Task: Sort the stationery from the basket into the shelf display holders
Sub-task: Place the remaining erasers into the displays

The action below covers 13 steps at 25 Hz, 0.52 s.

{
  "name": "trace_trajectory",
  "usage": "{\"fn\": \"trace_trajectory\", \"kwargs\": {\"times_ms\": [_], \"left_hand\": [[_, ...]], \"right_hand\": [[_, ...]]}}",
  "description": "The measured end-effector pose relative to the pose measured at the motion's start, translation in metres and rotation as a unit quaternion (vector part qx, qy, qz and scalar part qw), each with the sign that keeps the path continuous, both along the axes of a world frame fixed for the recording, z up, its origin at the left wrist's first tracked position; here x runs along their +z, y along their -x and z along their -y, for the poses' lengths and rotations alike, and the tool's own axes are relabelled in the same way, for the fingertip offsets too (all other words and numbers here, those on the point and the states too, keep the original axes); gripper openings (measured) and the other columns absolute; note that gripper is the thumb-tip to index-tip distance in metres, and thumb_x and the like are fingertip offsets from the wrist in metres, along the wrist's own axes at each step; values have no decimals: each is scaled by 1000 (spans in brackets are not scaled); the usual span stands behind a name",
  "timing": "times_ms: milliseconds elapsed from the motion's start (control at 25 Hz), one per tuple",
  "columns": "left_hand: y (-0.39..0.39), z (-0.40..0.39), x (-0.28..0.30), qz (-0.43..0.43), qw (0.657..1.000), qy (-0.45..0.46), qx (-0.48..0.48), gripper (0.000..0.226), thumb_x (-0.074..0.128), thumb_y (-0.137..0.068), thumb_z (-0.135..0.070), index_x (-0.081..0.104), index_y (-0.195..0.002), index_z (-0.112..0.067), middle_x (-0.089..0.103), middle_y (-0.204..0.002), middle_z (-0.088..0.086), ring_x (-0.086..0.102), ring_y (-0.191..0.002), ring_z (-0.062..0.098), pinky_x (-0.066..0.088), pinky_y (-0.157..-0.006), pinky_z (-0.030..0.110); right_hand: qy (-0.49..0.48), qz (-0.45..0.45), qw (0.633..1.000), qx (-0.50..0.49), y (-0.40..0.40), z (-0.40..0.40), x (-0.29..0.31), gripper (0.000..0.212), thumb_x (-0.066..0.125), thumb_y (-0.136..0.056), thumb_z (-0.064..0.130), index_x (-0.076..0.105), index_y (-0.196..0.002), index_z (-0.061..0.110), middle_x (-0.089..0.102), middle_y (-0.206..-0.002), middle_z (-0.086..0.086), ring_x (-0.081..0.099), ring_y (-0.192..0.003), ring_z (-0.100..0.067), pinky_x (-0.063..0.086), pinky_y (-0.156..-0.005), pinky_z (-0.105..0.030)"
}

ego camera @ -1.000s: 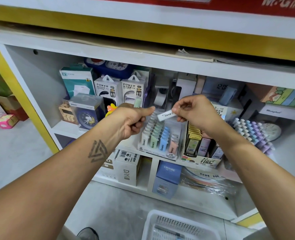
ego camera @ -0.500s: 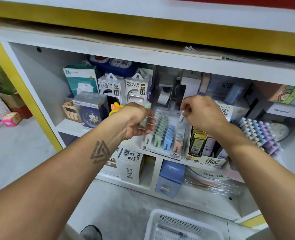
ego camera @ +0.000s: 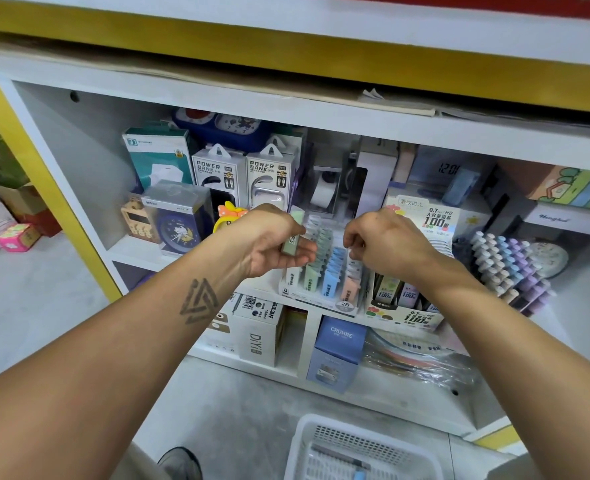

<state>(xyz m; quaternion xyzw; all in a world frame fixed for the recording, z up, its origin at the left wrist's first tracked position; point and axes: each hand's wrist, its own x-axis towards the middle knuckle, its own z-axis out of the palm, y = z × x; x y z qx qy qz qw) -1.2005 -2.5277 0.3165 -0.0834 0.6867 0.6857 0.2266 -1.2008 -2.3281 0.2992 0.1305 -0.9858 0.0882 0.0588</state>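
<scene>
At centre frame we reach both hands over a tiered display holder (ego camera: 323,282) of lead cases in four colour rows: white, green, blue, pink. Our left hand (ego camera: 272,240) curls round one pale green case (ego camera: 291,239), held upright just left of the rows. Our right hand (ego camera: 387,242) is curled above the pink row; whether it pinches anything, we cannot tell. To seat the green case well, we should match it to the green row and slide it straight down. One white basket (ego camera: 300,445) sits at bottom centre.
</scene>
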Motion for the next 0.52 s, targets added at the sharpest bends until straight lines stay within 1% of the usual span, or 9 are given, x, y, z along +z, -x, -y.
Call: {"fn": "trace_trajectory", "kwargs": {"times_ms": [80,160,200,280,360,400,440,480,520], "left_hand": [[1,2,-1,6,1000,-14,12,23,34,-101,1,47,-120,5,68,-88,26,69,-74,33,59,-63,35],[2,2,-1,14,999,-35,17,23,32,-101,3,45,-119,7,67,-88,28,69,-77,35,60,-66,39],[1,2,-1,20,999,-46,14,22,31,-101,4,46,-117,7,66,-88,28,69,-79,36,60,-69,41],[0,1,0,32,997,-73,9,22,30,-100,6,48,-112,7,64,-90,26,67,-82,37,57,-75,43],[0,0,0,37,994,-99,4,24,30,-99,9,52,-109,7,60,-94,25,66,-85,37,56,-78,43],[0,-1,1,33,994,-106,-2,26,30,-98,11,53,-109,7,60,-95,25,66,-85,38,58,-77,42],[-1,-1,1,25,994,-109,-10,27,31,-97,13,55,-110,8,60,-94,25,67,-84,38,60,-75,42],[-2,-2,1,15,994,-107,-20,28,33,-96,14,55,-112,10,62,-93,25,68,-83,37,61,-74,42],[-3,-3,1,5,994,-102,-32,28,36,-96,15,57,-113,10,64,-91,26,69,-82,37,61,-73,41]], "right_hand": [[-2,3,1000,-1,0,-1,-1,16,74,-84,10,70,-88,25,64,-81,8,62,-81,-18,48,-72,-30],[-19,12,1000,-7,0,-4,-2,16,76,-83,13,69,-86,26,61,-80,10,59,-81,-17,43,-71,-29],[-30,15,999,-7,0,-4,-3,14,75,-83,14,70,-87,26,63,-83,10,59,-82,-18,43,-73,-30],[-68,23,997,-3,0,-3,-5,11,70,-87,17,74,-92,26,71,-96,6,63,-89,-19,46,-79,-33],[-96,21,995,3,0,-2,-5,19,65,-90,16,76,-102,26,70,-108,1,63,-101,-22,47,-85,-32],[-68,11,998,4,0,0,-4,22,63,-91,15,75,-107,24,69,-112,1,62,-104,-21,48,-88,-30],[7,7,1000,-4,-1,3,-1,23,62,-94,14,74,-112,22,69,-113,2,63,-104,-19,49,-89,-29],[122,21,992,-22,-1,5,4,24,62,-96,15,72,-117,21,71,-110,3,66,-101,-16,50,-90,-29],[260,50,964,-34,-2,7,8,26,63,-96,15,70,-120,21,74,-105,2,69,-96,-15,52,-89,-30]]}}
